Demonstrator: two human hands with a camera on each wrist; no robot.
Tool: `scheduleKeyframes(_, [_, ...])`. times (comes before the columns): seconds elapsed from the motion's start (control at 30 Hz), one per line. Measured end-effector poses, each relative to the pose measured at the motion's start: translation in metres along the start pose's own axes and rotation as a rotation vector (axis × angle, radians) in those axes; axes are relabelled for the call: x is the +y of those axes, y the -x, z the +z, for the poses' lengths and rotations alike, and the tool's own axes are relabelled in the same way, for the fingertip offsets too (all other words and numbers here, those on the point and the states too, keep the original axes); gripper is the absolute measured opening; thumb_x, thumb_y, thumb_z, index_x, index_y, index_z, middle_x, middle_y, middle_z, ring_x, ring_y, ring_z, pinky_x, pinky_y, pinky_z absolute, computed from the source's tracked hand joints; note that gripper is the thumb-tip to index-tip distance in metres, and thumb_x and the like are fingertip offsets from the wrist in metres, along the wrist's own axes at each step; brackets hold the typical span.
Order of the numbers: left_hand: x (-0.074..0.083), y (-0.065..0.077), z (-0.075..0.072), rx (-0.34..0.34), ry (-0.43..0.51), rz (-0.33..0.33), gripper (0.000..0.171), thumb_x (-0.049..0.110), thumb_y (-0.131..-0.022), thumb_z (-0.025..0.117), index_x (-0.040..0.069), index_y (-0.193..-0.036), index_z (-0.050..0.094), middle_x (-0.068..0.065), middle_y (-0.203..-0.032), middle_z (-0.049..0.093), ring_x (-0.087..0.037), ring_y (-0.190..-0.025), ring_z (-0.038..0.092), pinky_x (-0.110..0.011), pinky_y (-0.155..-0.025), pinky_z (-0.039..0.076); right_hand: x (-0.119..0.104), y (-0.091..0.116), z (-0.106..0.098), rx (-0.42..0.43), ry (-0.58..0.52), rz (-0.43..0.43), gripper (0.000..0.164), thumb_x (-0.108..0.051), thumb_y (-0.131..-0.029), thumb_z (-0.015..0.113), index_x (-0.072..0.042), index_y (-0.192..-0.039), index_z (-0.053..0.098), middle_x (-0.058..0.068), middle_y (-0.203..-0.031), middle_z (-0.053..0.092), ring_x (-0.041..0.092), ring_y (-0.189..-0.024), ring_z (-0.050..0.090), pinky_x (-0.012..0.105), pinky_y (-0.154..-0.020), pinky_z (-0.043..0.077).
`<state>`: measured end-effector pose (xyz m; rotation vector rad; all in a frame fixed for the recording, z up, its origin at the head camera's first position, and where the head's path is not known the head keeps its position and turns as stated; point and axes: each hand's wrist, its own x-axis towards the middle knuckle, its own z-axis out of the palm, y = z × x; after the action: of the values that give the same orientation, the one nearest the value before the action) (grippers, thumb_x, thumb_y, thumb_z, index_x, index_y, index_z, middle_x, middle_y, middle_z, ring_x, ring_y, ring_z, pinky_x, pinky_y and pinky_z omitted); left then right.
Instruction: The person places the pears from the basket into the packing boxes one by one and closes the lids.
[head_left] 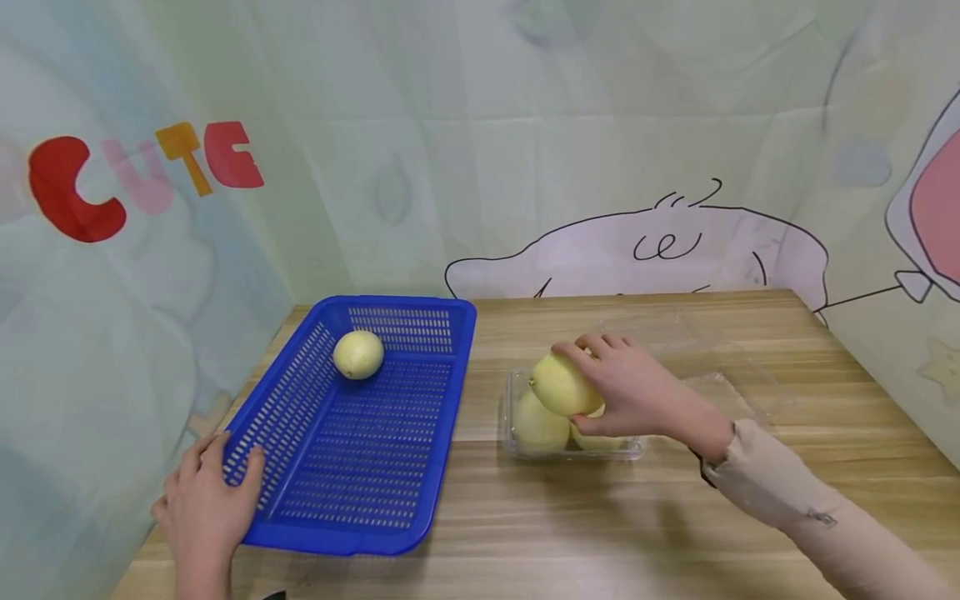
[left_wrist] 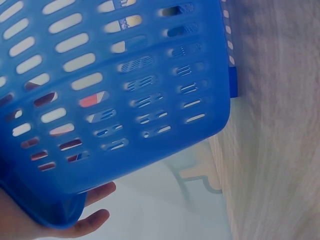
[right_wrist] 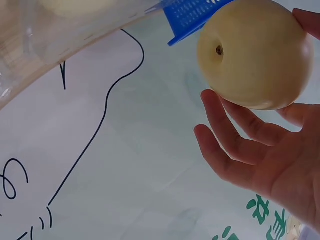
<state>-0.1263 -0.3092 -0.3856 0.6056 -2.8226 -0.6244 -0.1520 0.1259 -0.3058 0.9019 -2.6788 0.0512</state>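
In my right hand (head_left: 633, 387) I grip a round, pale yellow pear (head_left: 562, 385) between the thumb and fingers. It is raised over a clear plastic box (head_left: 517, 450); more pale pears (head_left: 542, 423) lie in that box, partly hidden by the hand and the held fruit. The right wrist view shows the held pear (right_wrist: 257, 55) with its small dark end pit. My left hand (head_left: 206, 500) holds the near left rim of a blue plastic basket (head_left: 442, 467), fingers at its outer side. One pear (head_left: 358, 355) sits in the basket's far left corner.
The box's transparent lid (head_left: 720, 392) appears to lie behind and right of the box, partly behind my right forearm. Both containers stand on a wood-grain table (head_left: 480, 533). Printed cloth walls (head_left: 480, 167) rise along the table's back and sides.
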Motion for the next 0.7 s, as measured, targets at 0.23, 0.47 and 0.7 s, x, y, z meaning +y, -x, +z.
scheduleKeyframes(0.23, [0.001,0.000,-0.001,0.004,0.009,0.008,0.060,0.041,-0.089,0.038,0.003,-0.136,0.033,-0.022,-0.141,0.028,-0.051,-0.119,0.027,-0.065,-0.085,0.022,0.007,0.008,0.000,-0.011,-0.008,0.035,0.074,-0.043,-0.059,0.069,-0.011,-0.121,0.045,0.008,-0.098,0.054,0.021,-0.075,0.054,0.034,-0.061,0.047])
scheduleKeyframes(0.47, [0.000,0.000,-0.001,-0.004,0.001,0.008,0.061,0.042,-0.090,0.037,0.003,-0.136,0.032,-0.022,-0.141,0.027,-0.051,-0.120,0.026,-0.065,-0.086,0.021,0.011,0.017,-0.003,-0.015,-0.014,0.064,0.073,-0.043,-0.059,0.069,-0.011,-0.120,0.046,0.007,-0.097,0.054,0.020,-0.074,0.055,0.035,-0.059,0.047])
scheduleKeyframes(0.7, [0.001,0.001,-0.001,-0.012,-0.003,0.002,0.062,0.043,-0.090,0.036,0.003,-0.136,0.031,-0.022,-0.142,0.026,-0.051,-0.120,0.025,-0.065,-0.086,0.021,0.019,0.027,-0.006,-0.022,-0.017,0.085,0.070,-0.040,-0.060,0.069,-0.009,-0.119,0.046,0.008,-0.095,0.055,0.019,-0.070,0.055,0.033,-0.056,0.046])
